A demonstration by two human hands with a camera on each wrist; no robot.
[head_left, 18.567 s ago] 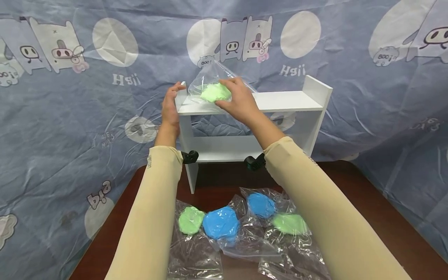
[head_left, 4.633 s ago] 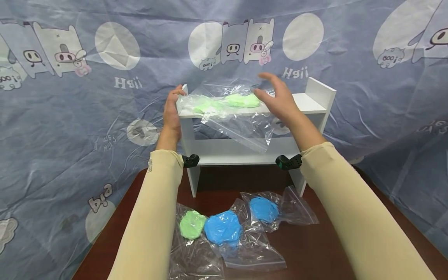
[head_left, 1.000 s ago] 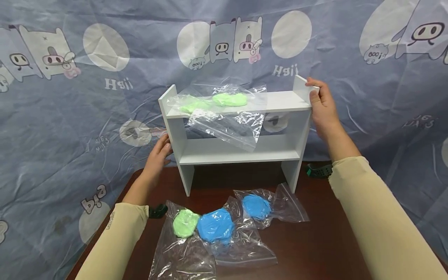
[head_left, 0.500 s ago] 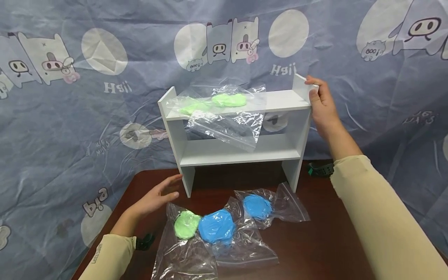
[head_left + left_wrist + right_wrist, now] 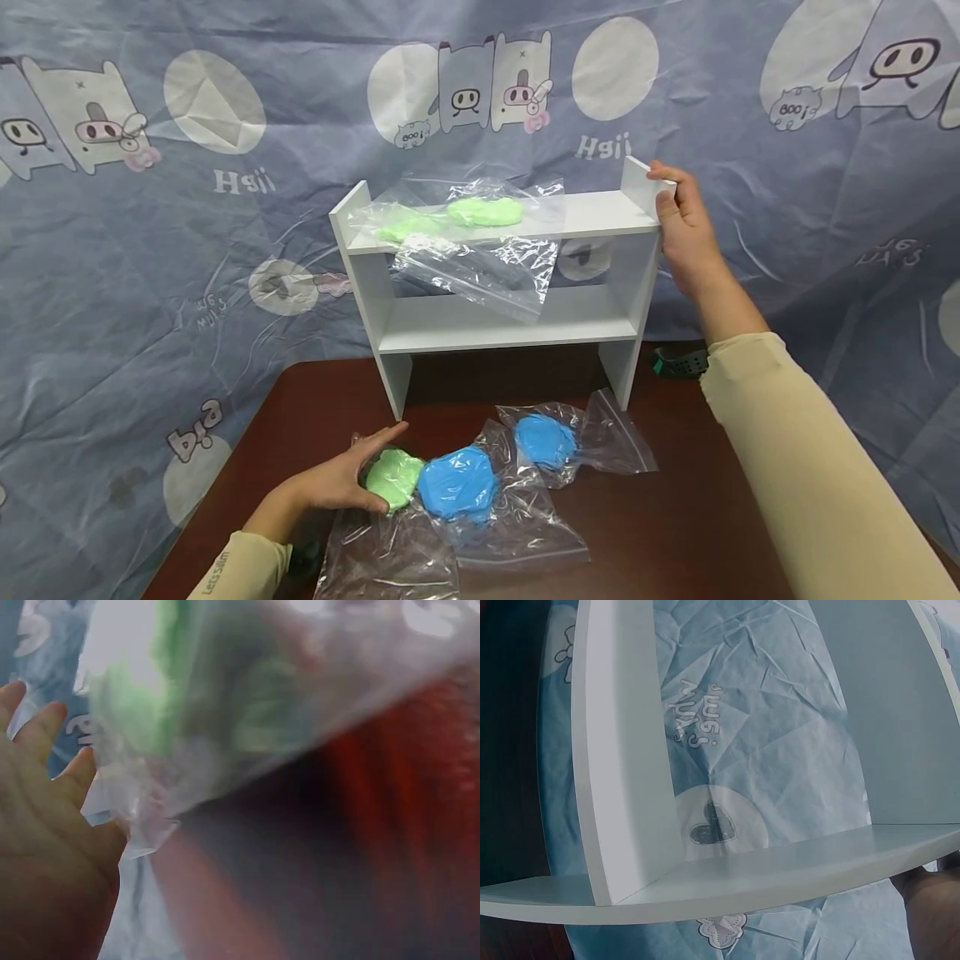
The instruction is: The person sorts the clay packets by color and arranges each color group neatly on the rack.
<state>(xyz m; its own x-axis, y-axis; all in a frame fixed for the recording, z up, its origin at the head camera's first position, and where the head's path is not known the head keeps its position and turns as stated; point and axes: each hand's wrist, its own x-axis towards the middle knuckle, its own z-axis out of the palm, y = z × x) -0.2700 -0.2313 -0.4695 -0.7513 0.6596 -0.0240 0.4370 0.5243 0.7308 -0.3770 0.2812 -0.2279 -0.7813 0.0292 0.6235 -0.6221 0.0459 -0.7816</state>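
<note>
Left hand (image 5: 341, 482), lower left of the head view, rests on the clear plastic zip bag holding a green clay lump (image 5: 394, 478); its fingers (image 5: 378, 437) are loosely spread and lie over the lump, thumb at the lump's near edge. That bag lies on the dark brown wooden desk (image 5: 675, 533), lower centre of the frame. Touching it to the right: a clear zip bag with a larger blue clay lump (image 5: 457, 483), overlapping. Further right, a clear zip bag with a smaller blue clay lump (image 5: 545, 439), just in front of the shelf's right leg.

Right hand (image 5: 686, 229), upper right, grips the raised right end panel of the white two-tier wooden shelf (image 5: 510, 321); fingers curled over the panel's top edge, thumb on the near side. On the top tier, centre of the frame, two clear zip bags with pale green clay lumps (image 5: 486, 211) lie side by side; one bag's empty end hangs down over the front edge. Lower tier bare. Blue cartoon-pig cloth (image 5: 150, 250) hangs behind.

Left wrist view: blurred close-up of crinkled plastic with green inside (image 5: 142, 705), fingertips at the left edge just touching the bag. Right wrist view: the shelf's underside and side panel (image 5: 622, 772) only, cloth behind; hand barely seen at lower right, grip not readable there.
</note>
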